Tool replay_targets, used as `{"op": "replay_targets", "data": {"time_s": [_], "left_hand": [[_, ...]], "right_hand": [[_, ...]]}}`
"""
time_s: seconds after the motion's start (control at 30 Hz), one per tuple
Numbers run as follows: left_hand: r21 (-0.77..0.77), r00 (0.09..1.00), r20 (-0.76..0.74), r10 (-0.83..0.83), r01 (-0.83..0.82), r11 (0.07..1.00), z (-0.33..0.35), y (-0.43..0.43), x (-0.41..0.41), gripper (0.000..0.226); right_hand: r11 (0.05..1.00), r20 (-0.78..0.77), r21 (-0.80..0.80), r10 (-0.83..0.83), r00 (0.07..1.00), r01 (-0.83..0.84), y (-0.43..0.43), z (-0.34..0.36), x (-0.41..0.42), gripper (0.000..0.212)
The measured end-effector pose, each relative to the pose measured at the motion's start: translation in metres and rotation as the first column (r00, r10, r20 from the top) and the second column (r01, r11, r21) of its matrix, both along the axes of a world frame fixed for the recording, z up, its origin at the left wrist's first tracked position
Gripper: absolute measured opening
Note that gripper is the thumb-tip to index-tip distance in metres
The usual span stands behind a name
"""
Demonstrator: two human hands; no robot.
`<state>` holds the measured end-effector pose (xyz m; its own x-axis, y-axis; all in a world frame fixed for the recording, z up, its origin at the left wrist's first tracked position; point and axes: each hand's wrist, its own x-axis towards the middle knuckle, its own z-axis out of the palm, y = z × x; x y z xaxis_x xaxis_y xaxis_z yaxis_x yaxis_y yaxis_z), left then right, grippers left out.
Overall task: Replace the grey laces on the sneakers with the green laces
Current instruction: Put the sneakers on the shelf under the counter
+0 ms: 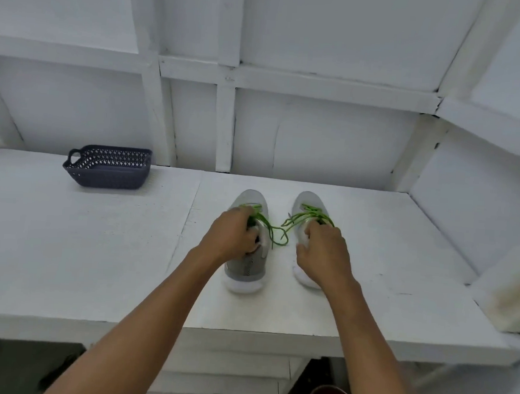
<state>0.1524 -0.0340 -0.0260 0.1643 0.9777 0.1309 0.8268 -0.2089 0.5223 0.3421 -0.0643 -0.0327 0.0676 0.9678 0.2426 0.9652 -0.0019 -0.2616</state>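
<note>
The fingers (251,231) of my left hand (233,233) are curled over the opening of the left sneaker (247,268), gripping it. My right hand (324,252) clasps the right sneaker (305,201) the same way, fingers bent round its top. Both sneakers stand side by side mid-table (95,247), their long axes running 6 to 12 o'clock with toes at 12. The green laces (310,212) trail loose between them. A dark basket (107,167) sits at 10 o'clock.

Dark perforated basket (108,167) on white table (64,244) — far left, near white panelled wall (318,133).
</note>
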Motion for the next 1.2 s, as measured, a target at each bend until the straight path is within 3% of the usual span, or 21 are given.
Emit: {"op": "replay_targets", "data": {"time_s": [0.1, 0.17, 0.27, 0.37, 0.47, 0.53, 0.7, 0.8, 1.0, 1.2], "left_hand": [[0.097, 0.999, -0.038, -0.003, 0.006, 0.995, -0.01, -0.021, 0.013, 0.041], [0.053, 0.983, -0.185, -0.008, 0.018, 0.998, -0.016, -0.032, 0.019, 0.047], [0.07, 0.945, -0.326, 0.031, -0.009, 0.998, -0.022, -0.041, 0.02, 0.042], [0.144, 0.944, -0.312, 0.106, -0.064, 0.988, -0.02, -0.045, 0.017, 0.036], [0.116, 0.945, -0.307, 0.112, -0.079, 0.99, -0.015, -0.058, 0.006, 0.021], [0.077, 0.952, -0.292, 0.092, -0.073, 0.994, -0.012, -0.071, -0.005, 0.013], [0.127, 0.971, -0.233, 0.049, -0.019, 0.992, 0.017, -0.104, -0.031, 0.026], [0.123, 0.987, -0.156, -0.038, 0.057, 0.991, 0.041, -0.129, -0.053, 0.015], [0.063, 0.996, 0.008, -0.089, 0.088, 0.994, 0.081, -0.186, -0.102, 0.04], [-0.008, 0.983, 0.143, -0.113, 0.115, 0.993, 0.123, -0.222, -0.126, 0.022]], "right_hand": [[0.99, 0.186, -0.119, -0.046, 0.981, 0.069, 0.001, -0.005, 0.0, 0.042], [0.976, 0.238, -0.179, -0.082, 0.968, 0.126, 0.003, -0.007, -0.001, 0.042], [0.983, 0.209, -0.156, -0.059, 0.976, 0.093, 0.005, -0.011, -0.004, 0.035], [0.998, 0.17, -0.059, 0.025, 0.985, -0.016, -0.003, -0.016, -0.014, 0.027], [0.989, 0.117, -0.003, 0.144, 0.983, -0.145, -0.021, -0.016, -0.028, 0.019], [0.982, 0.065, -0.008, 0.191, 0.98, -0.19, -0.033, -0.008, -0.038, 0.02], [0.954, -0.036, -0.037, 0.295, 0.955, -0.296, -0.069, 0.027, -0.061, 0.015], [0.945, -0.139, -0.059, 0.313, 0.94, -0.323, -0.096, 0.051, -0.076, 0.015], [0.945, -0.222, 0.011, 0.321, 0.921, -0.327, -0.167, 0.09, -0.118, 0.02], [0.944, -0.272, -0.011, 0.315, 0.909, -0.331, -0.216, 0.124, -0.146, 0.013]]}}
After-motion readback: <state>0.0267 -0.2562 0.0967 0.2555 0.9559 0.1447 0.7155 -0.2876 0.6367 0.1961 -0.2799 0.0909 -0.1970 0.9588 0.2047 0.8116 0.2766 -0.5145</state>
